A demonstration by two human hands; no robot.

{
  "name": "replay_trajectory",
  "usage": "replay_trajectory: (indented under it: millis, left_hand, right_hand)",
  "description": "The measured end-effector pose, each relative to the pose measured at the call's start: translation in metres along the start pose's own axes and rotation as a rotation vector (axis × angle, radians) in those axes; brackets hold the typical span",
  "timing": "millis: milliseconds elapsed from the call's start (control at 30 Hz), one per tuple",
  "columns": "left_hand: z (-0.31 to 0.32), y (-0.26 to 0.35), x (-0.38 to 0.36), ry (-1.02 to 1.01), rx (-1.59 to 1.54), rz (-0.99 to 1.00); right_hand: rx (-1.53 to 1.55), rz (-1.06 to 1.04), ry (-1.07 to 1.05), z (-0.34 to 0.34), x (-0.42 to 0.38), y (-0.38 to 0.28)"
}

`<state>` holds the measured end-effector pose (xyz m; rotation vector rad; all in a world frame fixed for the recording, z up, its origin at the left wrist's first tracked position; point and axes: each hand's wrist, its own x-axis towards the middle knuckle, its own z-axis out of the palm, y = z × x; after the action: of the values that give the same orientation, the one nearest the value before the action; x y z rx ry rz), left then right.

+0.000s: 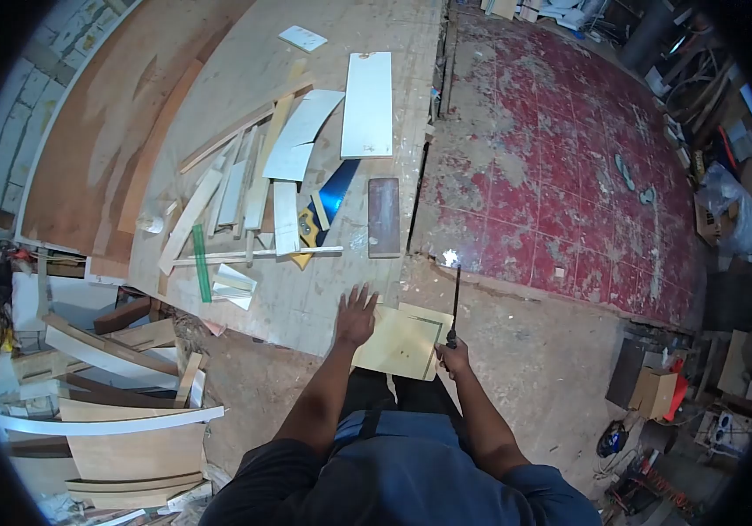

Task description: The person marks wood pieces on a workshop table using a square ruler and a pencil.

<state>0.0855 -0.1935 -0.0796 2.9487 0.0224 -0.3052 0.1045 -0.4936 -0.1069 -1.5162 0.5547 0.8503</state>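
Observation:
My left hand (357, 316) lies flat with fingers spread on the upper left part of a pale yellow board (393, 344), which sticks out over the table edge toward my lap. A dark L-shaped line runs near the board's right side. In my right hand (453, 358) is a saw (457, 302) with a dark handle, its narrow dark blade seen edge-on and pointing away from me beside the board's right edge. My right fingers are wrapped round the handle, close to the board.
On the wooden table (306, 294) lie a blue-bladed handsaw (334, 197), a brown block (384, 217), a white panel (367, 105), several wood strips and a green strip (201, 263). Curved wood offcuts (122, 399) are piled at left. A worn red floor (551, 167) spreads to the right.

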Motion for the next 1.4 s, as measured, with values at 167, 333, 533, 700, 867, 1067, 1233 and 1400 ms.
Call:
replay_trajectory:
  millis: [167, 333, 533, 700, 867, 1067, 1233, 1400]
  left_hand:
    - [-0.006, -0.025, 0.002, 0.168, -0.216, -0.249]
    - [-0.007, -0.037, -0.003, 0.302, -0.304, -0.263]
    - [-0.023, -0.03, -0.012, 0.198, -0.201, -0.148]
    - [-0.036, -0.038, -0.001, 0.128, -0.398, -0.272]
    - [-0.038, -0.088, 0.008, 0.113, -0.896, -0.217]
    - [-0.063, -0.116, -0.031, 0.14, -0.257, -0.269]
    - [-0.069, -0.118, -0.043, -0.02, -0.185, -0.269]
    - [-0.042, -0.08, -0.046, 0.04, -0.156, 0.103]
  right_hand:
    - [0.086, -0.047, -0.044, -0.005, -0.001, -0.003]
    - [-0.036, -0.089, -0.034, -0.038, -0.007, -0.016]
    - [-0.004, -0.17, 0.016, -0.085, -0.012, -0.022]
    - [-0.002, -0.183, 0.014, -0.088, -0.021, -0.032]
    - [0.037, -0.182, -0.009, -0.063, -0.033, -0.037]
    - [-0.011, -0.179, -0.053, -0.009, -0.027, -0.03]
    - [-0.118, -0.161, 0.038, 0.025, -0.021, -0.024]
    - [-0.098, -0.127, 0.144, 0.051, -0.03, -0.02]
